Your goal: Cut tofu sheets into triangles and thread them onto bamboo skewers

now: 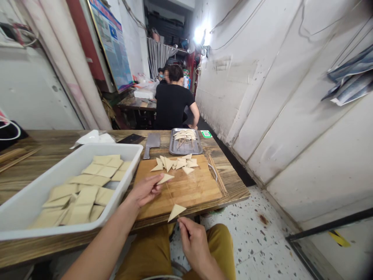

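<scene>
The left hand (148, 190) pinches one tofu-like triangle (165, 179) over the cutting board (194, 188); the right hand (196, 242), curled tight, holds a skewer (169, 191) through another triangle (176, 212). A slip could poke fingers; pushing hard might tear it.

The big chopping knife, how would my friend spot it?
On the wooden table, find the cutting board. At its far left corner, between the white tub and the metal tray, lies the knife. Unlike the flat black thing beside it, it has a wide grey blade and narrow handle.
</scene>
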{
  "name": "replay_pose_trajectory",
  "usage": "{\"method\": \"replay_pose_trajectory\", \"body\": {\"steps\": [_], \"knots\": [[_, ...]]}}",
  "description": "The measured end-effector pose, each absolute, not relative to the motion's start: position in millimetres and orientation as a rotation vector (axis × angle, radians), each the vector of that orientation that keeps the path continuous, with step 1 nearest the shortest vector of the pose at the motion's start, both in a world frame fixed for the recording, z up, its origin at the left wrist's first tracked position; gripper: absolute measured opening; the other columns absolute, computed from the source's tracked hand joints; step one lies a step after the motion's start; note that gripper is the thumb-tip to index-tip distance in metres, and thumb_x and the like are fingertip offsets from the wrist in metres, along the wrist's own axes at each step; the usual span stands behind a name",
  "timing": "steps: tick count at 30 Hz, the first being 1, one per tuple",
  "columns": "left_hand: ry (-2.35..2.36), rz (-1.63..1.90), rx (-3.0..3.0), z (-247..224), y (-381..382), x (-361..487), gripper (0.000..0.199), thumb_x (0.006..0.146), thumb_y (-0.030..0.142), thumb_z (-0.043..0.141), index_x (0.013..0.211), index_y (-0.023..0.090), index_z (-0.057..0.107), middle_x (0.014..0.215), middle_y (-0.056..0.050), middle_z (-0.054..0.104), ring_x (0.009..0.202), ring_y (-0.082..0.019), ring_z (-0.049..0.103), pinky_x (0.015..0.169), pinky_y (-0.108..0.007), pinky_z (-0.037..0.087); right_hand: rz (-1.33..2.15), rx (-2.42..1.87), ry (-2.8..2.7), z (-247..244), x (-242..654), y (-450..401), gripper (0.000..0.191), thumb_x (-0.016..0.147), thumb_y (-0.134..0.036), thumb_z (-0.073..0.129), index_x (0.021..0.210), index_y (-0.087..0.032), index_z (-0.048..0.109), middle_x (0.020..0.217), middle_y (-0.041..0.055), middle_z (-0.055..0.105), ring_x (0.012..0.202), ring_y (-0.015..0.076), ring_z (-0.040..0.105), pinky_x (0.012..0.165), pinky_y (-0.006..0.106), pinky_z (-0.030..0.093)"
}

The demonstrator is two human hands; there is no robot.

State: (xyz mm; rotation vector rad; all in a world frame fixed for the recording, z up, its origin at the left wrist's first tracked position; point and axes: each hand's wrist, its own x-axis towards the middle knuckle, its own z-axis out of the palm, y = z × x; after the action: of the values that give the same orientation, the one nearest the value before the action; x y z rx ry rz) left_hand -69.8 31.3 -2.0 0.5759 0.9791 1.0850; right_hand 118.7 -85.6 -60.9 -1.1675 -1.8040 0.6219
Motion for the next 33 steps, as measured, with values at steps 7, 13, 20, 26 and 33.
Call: {"method": "replay_pose_trajectory", "body": {"steps": [7, 13, 20, 26, 33], "knots": [[1.030, 1.067, 0.645, -2.5, 30.1, -69.0, 0.012, 0.072, 0.017, 0.067, 0.078, 0.007, 0.066, 0.085, -0.014, 0.068, 0.042, 0.001, 0.036, 0.032, -0.009, 0.022, 0.648, -1.141, -1.824, -50.5, 119.2, -85.5, 0.031, 0.091, -0.019, 0.037, 0.092, -0.016, 0.068, 0.076, 0.0066, 0.069, 0.068, 0.0169, 0.066, 0.064, 0.022, 0.050], [1.041, 1.056, 0.718, -7.8, 28.1, -65.2, 0.018, 0.070, 0.023, 0.070, 0.078, 0.007, 0.068, 0.081, -0.012, 0.068, 0.043, -0.001, 0.036, 0.033, -0.011, 0.021, 0.656, -1.161, -1.805, -50.3, 120.0, -85.0, 0.031, 0.091, -0.020, 0.037, 0.093, -0.017, 0.068, 0.075, 0.0063, 0.068, 0.068, 0.0171, 0.066, 0.065, 0.022, 0.051], [1.076, 1.021, 0.781, -8.8, 23.0, -57.5, 0.023, 0.070, 0.028, 0.070, 0.081, 0.008, 0.068, 0.088, -0.014, 0.069, 0.043, 0.000, 0.036, 0.034, -0.012, 0.020, 0.637, -1.174, -1.789, -54.0, 119.2, -85.7, 0.030, 0.091, -0.020, 0.038, 0.091, -0.016, 0.068, 0.074, 0.0069, 0.068, 0.068, 0.0173, 0.067, 0.067, 0.022, 0.052], [1.048, 1.057, 0.800, -10.9, 18.6, -50.5, 0.031, 0.072, 0.036, 0.068, 0.087, 0.010, 0.068, 0.090, -0.013, 0.069, 0.044, -0.002, 0.040, 0.035, -0.013, 0.024, 0.538, -1.178, -1.754, -59.2, 117.8, -85.2, 0.029, 0.090, -0.019, 0.039, 0.095, -0.017, 0.067, 0.077, 0.0076, 0.071, 0.071, 0.0176, 0.068, 0.072, 0.024, 0.053], [1.001, 1.199, 0.647, -11.5, 18.5, -40.7, 0.027, 0.072, 0.031, 0.070, 0.089, 0.011, 0.069, 0.093, -0.011, 0.069, 0.076, -0.015, 0.064, 0.058, -0.020, 0.049, 0.523, -1.172, -1.740, -61.5, 115.5, -84.3, 0.028, 0.090, -0.017, 0.039, 0.098, -0.016, 0.067, 0.080, 0.0078, 0.071, 0.072, 0.0172, 0.069, 0.071, 0.023, 0.053]]}}
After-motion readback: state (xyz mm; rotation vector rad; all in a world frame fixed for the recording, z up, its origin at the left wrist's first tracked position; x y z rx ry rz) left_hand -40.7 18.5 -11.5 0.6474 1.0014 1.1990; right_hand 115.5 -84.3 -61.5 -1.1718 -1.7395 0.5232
